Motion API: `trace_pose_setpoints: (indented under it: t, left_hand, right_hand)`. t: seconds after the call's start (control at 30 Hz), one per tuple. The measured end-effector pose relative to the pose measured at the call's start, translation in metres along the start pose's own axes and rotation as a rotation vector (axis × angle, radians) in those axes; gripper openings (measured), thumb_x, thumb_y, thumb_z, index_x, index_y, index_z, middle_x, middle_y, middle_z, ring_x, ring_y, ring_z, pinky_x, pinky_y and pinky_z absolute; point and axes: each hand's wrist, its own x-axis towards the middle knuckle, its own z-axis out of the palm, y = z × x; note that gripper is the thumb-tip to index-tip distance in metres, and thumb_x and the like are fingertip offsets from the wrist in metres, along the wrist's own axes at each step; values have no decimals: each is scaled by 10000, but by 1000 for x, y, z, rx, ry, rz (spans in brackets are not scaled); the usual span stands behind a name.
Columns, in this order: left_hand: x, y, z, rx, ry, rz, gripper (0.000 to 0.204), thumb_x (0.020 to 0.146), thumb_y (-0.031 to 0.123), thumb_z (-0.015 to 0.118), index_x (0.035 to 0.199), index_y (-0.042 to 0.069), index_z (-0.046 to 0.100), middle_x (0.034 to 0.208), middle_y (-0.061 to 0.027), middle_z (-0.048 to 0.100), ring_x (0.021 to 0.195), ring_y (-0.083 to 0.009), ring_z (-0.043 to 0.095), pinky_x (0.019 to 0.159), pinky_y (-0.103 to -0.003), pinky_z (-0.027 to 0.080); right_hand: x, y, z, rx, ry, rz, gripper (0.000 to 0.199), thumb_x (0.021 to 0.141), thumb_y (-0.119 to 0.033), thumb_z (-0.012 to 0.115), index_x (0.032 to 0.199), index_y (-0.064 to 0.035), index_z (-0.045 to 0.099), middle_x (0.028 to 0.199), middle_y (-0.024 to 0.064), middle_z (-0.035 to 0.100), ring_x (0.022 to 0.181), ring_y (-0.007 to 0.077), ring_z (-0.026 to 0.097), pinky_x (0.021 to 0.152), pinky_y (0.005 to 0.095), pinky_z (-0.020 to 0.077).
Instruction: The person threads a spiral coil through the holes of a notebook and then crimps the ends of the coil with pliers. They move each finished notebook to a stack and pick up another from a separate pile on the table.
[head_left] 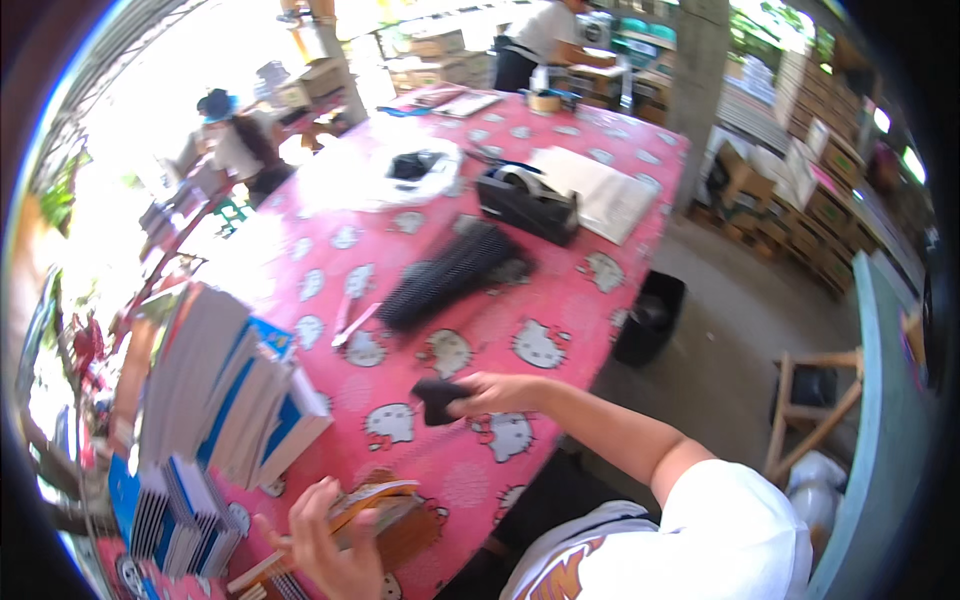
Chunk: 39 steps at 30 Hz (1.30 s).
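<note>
The left hand (338,545) is half-curled at a brown board (407,532); whether it grips, I cannot tell. Books (183,518) stand stacked, probably saving space. Over the pink table (345,402), the right hand (495,393) clenches a black object's (436,402) near end, likely for control.

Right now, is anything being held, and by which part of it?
The right hand holds a small black object by its right end. The left hand overlaps an orange-brown item; whether it holds that cannot be told.
</note>
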Motion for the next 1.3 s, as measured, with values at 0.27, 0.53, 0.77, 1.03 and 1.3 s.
trace_pose_setpoints:
  t: [0.27,0.53,0.77,1.03,1.3]
  left_hand:
    - [1,18,18,-128,240,-43,180,905,252,542,900,98,635,1056,-102,644,995,-294,588,1018,-493,265]
    - [4,13,8,-86,216,29,222,917,259,545,940,54,627,1098,-134,614,973,-273,583,870,-447,435]
    - [2,2,17,153,237,37,272,915,314,498,917,60,594,972,-74,619,992,-248,568,1087,-472,137]
    - [0,-4,-1,-87,226,-55,200,876,290,563,854,97,609,956,-81,607,990,-241,558,1068,-466,159]
    - [-11,-15,-6,148,339,1,214,747,354,696,852,176,638,1161,-64,551,1050,-212,532,1059,-560,81]
  right_hand:
    - [11,54,58,160,11,17,490,916,-408,547,1222,-27,513,1022,-37,538,953,62,458,841,243,390]
    - [-30,47,81,842,71,64,502,889,-453,566,1197,-62,501,983,-21,573,905,87,528,787,271,438]
    - [46,44,97,-243,288,-568,416,923,-341,553,1237,-70,512,939,-12,547,875,94,501,747,236,416]
    - [73,21,96,50,-202,10,454,903,-514,499,1055,-96,593,821,-33,548,781,36,465,621,228,399]
    - [87,-64,85,273,-216,-270,380,918,-323,529,991,36,630,941,45,625,824,107,561,760,260,444]
